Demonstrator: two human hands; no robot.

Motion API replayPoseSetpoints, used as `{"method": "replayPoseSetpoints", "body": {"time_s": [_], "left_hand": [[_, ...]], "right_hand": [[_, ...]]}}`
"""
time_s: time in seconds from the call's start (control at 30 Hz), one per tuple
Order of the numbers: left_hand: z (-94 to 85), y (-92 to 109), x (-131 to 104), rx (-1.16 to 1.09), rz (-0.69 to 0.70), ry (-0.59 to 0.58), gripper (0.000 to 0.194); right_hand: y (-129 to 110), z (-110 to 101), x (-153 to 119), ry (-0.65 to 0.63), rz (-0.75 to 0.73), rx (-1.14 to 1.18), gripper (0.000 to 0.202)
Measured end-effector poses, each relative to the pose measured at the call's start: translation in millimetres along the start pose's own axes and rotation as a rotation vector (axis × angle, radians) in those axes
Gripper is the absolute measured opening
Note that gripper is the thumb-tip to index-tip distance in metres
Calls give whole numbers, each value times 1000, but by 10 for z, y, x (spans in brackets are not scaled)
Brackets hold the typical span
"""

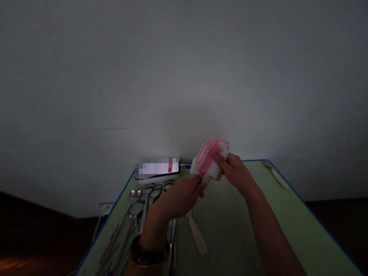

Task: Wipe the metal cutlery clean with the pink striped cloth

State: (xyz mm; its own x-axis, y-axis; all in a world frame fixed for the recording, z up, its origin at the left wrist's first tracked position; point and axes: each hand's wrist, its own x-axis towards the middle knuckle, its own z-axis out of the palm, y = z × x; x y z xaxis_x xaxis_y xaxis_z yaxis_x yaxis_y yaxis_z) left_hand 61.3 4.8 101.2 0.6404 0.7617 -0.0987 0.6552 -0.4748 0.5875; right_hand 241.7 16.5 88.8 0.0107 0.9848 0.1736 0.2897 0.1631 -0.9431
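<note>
My right hand (237, 170) is closed on a folded pink-and-white cloth (211, 157), its thumb pressed on top. My left hand (186, 195) grips a white-handled utensil (206, 179), whose far end is wrapped inside the cloth, so its kind is hidden. Both hands are held above the green table, close to each other. Below my left hand lies another white-handled piece of cutlery (197, 237), its head partly covered by the hand.
Several metal spoons and other cutlery (135, 210) lie spread on the left of the green table (230, 230). A lit phone (156, 168) leans at the back left, near a cable. One white-handled fork (275, 174) rests by the right edge. A wall stands behind.
</note>
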Motion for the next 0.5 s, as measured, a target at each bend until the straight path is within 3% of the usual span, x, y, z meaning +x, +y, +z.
{"method": "replayPoseSetpoints", "body": {"time_s": [0.17, 0.5], "left_hand": [[43, 16, 22, -4, 16, -119, 30], [-56, -219, 9, 9, -98, -26, 30]], "right_hand": [[-95, 108, 28, -67, -60, -175, 36], [54, -164, 152, -105, 32, 41, 28]]}}
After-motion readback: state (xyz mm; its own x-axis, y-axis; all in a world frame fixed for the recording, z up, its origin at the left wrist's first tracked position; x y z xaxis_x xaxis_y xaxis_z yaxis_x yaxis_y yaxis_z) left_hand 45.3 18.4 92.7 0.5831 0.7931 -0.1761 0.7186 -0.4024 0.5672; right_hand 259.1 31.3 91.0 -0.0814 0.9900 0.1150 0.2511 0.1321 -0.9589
